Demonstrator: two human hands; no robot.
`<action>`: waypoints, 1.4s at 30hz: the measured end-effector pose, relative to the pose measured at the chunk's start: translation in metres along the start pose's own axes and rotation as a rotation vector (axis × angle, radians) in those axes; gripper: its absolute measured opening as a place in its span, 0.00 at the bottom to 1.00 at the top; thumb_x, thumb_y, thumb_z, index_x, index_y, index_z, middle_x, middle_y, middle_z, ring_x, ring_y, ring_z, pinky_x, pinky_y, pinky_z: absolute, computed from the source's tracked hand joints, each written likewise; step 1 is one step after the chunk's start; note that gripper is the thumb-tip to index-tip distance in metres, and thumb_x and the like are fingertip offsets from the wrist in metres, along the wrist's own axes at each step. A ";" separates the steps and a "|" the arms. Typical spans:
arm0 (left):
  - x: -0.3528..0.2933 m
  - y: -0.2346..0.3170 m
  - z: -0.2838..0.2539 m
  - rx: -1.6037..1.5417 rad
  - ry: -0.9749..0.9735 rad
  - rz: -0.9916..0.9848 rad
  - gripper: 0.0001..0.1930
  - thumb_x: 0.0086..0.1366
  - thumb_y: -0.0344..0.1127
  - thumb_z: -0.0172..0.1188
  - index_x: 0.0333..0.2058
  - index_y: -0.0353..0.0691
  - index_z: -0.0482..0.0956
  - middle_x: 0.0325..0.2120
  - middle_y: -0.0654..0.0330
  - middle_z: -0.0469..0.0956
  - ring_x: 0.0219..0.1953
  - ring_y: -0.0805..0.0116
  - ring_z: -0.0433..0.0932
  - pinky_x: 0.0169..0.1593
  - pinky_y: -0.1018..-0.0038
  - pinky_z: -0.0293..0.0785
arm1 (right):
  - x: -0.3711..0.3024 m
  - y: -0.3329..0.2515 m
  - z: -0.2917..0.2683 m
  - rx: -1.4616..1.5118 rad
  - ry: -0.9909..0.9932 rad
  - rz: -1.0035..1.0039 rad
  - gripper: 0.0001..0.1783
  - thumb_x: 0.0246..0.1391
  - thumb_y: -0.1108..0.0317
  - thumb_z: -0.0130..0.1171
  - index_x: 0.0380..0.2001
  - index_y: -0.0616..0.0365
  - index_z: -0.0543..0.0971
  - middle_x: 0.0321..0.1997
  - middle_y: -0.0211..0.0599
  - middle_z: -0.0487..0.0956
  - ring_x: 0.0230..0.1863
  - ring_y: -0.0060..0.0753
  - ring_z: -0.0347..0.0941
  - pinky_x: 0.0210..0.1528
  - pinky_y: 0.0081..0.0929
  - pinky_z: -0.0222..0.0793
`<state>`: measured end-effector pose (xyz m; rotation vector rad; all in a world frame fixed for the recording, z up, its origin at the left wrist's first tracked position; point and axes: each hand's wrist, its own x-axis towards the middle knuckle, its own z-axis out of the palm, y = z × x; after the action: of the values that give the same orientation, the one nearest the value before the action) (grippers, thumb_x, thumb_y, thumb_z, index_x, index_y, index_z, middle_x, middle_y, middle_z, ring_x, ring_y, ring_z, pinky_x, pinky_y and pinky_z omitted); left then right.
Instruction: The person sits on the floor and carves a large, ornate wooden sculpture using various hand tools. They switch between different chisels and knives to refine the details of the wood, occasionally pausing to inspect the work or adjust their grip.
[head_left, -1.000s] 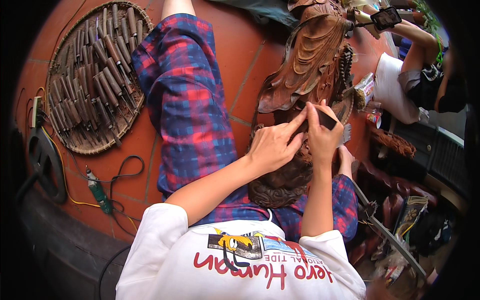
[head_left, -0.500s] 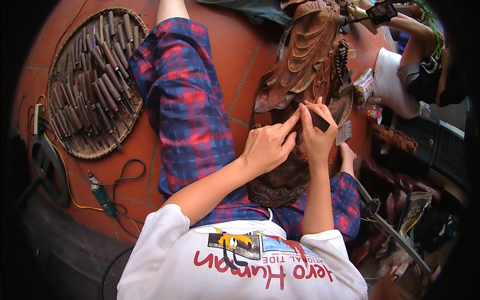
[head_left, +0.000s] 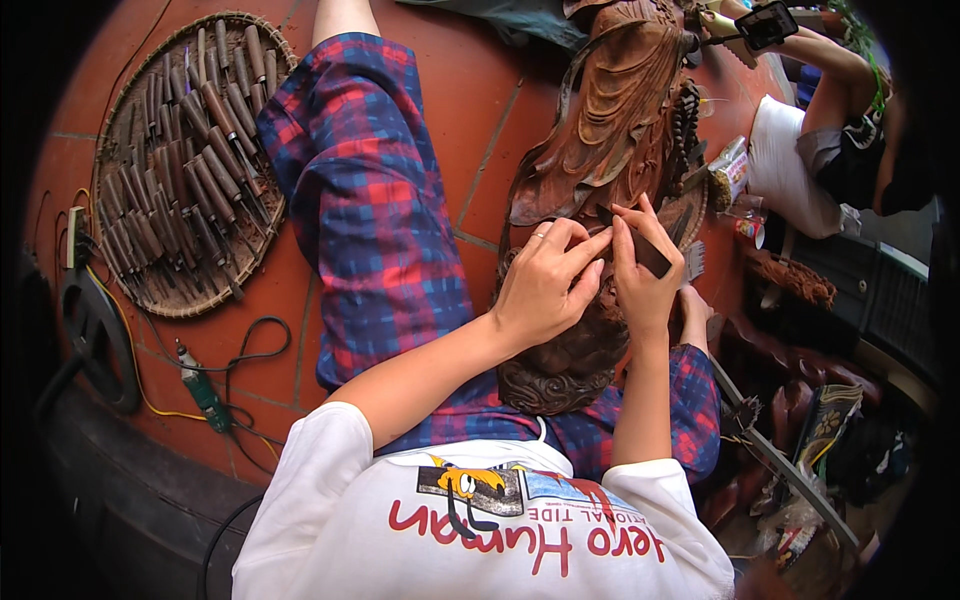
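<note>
A carved wooden statue of reddish brown wood, with flowing robe folds, lies between my legs, its ornate end near my lap. Above it, my right hand pinches a dark, flat rectangular piece that looks like sandpaper. My left hand is close beside it, index finger stretched toward the right fingertips and thumb apart. No held thing shows in the left hand. Part of the dark piece and the wood beneath are hidden behind my fingers.
A round woven tray with several wooden-handled carving tools stands on the tiled floor at left. Near it lies a green corded rotary tool. A phone on an arm, another person and a brush are at right.
My left hand has turned slightly and its fingers have spread a little. My right hand has shifted right and down, with the dark piece tilted differently between its fingers.
</note>
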<state>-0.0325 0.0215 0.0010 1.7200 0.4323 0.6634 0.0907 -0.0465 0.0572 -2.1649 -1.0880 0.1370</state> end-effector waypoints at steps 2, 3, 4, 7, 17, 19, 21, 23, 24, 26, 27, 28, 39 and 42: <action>-0.009 0.003 -0.002 -0.170 0.013 -0.005 0.26 0.66 0.37 0.59 0.61 0.36 0.71 0.55 0.47 0.71 0.55 0.49 0.75 0.57 0.61 0.72 | 0.000 0.006 0.003 -0.041 0.017 -0.089 0.03 0.53 0.80 0.61 0.32 0.70 0.80 0.30 0.41 0.81 0.40 0.40 0.81 0.70 0.51 0.60; -0.012 0.005 0.001 -0.238 0.000 0.049 0.28 0.67 0.39 0.58 0.64 0.35 0.68 0.60 0.46 0.67 0.61 0.47 0.70 0.62 0.60 0.68 | -0.001 0.008 0.003 -0.043 0.019 -0.085 0.04 0.53 0.81 0.61 0.32 0.70 0.80 0.30 0.41 0.81 0.39 0.40 0.81 0.70 0.52 0.60; -0.014 0.005 0.004 -0.306 -0.012 0.102 0.31 0.67 0.40 0.58 0.66 0.35 0.65 0.66 0.45 0.62 0.66 0.46 0.65 0.67 0.60 0.63 | -0.001 0.009 0.003 -0.045 0.020 -0.082 0.04 0.52 0.81 0.61 0.32 0.70 0.80 0.30 0.41 0.81 0.38 0.40 0.81 0.70 0.53 0.60; -0.016 0.006 0.006 -0.368 -0.151 0.167 0.36 0.69 0.46 0.58 0.70 0.38 0.58 0.73 0.47 0.48 0.75 0.43 0.45 0.73 0.54 0.48 | -0.011 0.003 0.011 0.022 0.081 -0.009 0.06 0.52 0.79 0.62 0.34 0.69 0.82 0.31 0.41 0.81 0.38 0.39 0.80 0.70 0.52 0.60; -0.006 0.006 0.008 -0.285 -0.235 0.197 0.41 0.65 0.51 0.62 0.71 0.41 0.56 0.74 0.49 0.47 0.75 0.38 0.40 0.73 0.50 0.45 | -0.017 0.008 0.014 0.096 0.127 0.114 0.07 0.57 0.75 0.63 0.35 0.71 0.82 0.31 0.40 0.82 0.35 0.29 0.79 0.70 0.46 0.61; -0.008 0.002 0.006 -0.297 -0.233 0.151 0.41 0.65 0.49 0.63 0.71 0.41 0.56 0.74 0.49 0.47 0.74 0.38 0.41 0.73 0.51 0.46 | -0.014 -0.002 0.019 0.001 0.115 0.075 0.07 0.57 0.75 0.63 0.35 0.72 0.82 0.31 0.41 0.82 0.33 0.31 0.79 0.69 0.46 0.62; -0.005 0.002 0.003 -0.302 -0.234 0.146 0.42 0.64 0.49 0.63 0.71 0.41 0.55 0.74 0.49 0.48 0.74 0.39 0.42 0.73 0.51 0.47 | -0.013 0.002 0.015 0.089 0.105 0.106 0.07 0.57 0.76 0.64 0.35 0.72 0.82 0.32 0.41 0.83 0.33 0.31 0.79 0.69 0.46 0.62; 0.001 0.007 0.008 -0.309 -0.249 0.178 0.41 0.64 0.48 0.63 0.71 0.41 0.56 0.73 0.48 0.48 0.74 0.40 0.42 0.73 0.51 0.47 | -0.014 0.008 0.012 0.220 0.133 0.179 0.07 0.56 0.76 0.64 0.36 0.72 0.82 0.33 0.41 0.83 0.34 0.30 0.79 0.69 0.46 0.62; 0.003 0.008 0.008 -0.312 -0.256 0.194 0.41 0.64 0.48 0.63 0.71 0.41 0.56 0.73 0.47 0.48 0.74 0.40 0.43 0.73 0.51 0.48 | -0.015 0.008 0.012 0.191 0.120 0.158 0.07 0.56 0.76 0.64 0.36 0.72 0.82 0.33 0.41 0.83 0.34 0.31 0.79 0.68 0.46 0.63; 0.002 0.006 0.001 -0.315 -0.254 0.180 0.41 0.65 0.49 0.63 0.71 0.41 0.56 0.73 0.47 0.48 0.74 0.40 0.43 0.73 0.53 0.48 | -0.013 0.004 0.012 0.124 0.097 0.121 0.08 0.56 0.76 0.64 0.36 0.71 0.82 0.32 0.42 0.83 0.33 0.33 0.79 0.68 0.46 0.63; -0.002 0.006 -0.003 -0.299 -0.244 0.172 0.42 0.65 0.49 0.63 0.71 0.41 0.56 0.73 0.47 0.48 0.74 0.40 0.44 0.73 0.53 0.49 | -0.012 0.003 0.014 -0.008 0.090 0.036 0.08 0.55 0.75 0.65 0.36 0.70 0.82 0.32 0.44 0.83 0.33 0.38 0.80 0.68 0.46 0.64; -0.004 0.005 -0.004 -0.283 -0.234 0.164 0.42 0.65 0.50 0.63 0.71 0.40 0.56 0.73 0.47 0.48 0.74 0.39 0.44 0.73 0.53 0.49 | -0.012 0.000 0.016 -0.014 0.108 0.045 0.08 0.55 0.75 0.65 0.36 0.70 0.82 0.31 0.44 0.82 0.32 0.41 0.80 0.67 0.45 0.64; -0.002 0.002 0.001 -0.304 -0.278 0.171 0.43 0.63 0.50 0.64 0.71 0.40 0.54 0.73 0.47 0.47 0.74 0.37 0.43 0.73 0.52 0.49 | -0.013 0.005 0.013 0.067 0.092 0.102 0.07 0.56 0.76 0.63 0.36 0.71 0.82 0.31 0.41 0.81 0.34 0.31 0.78 0.68 0.42 0.64; 0.004 0.005 0.004 -0.305 -0.270 0.206 0.44 0.63 0.50 0.64 0.71 0.40 0.55 0.73 0.47 0.47 0.75 0.41 0.43 0.73 0.53 0.49 | -0.015 0.008 0.011 0.162 0.109 0.176 0.07 0.56 0.75 0.64 0.36 0.69 0.82 0.32 0.41 0.81 0.36 0.33 0.78 0.66 0.43 0.65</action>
<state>-0.0277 0.0196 0.0059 1.5433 -0.0358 0.5976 0.0825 -0.0550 0.0412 -2.0936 -0.7973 0.1776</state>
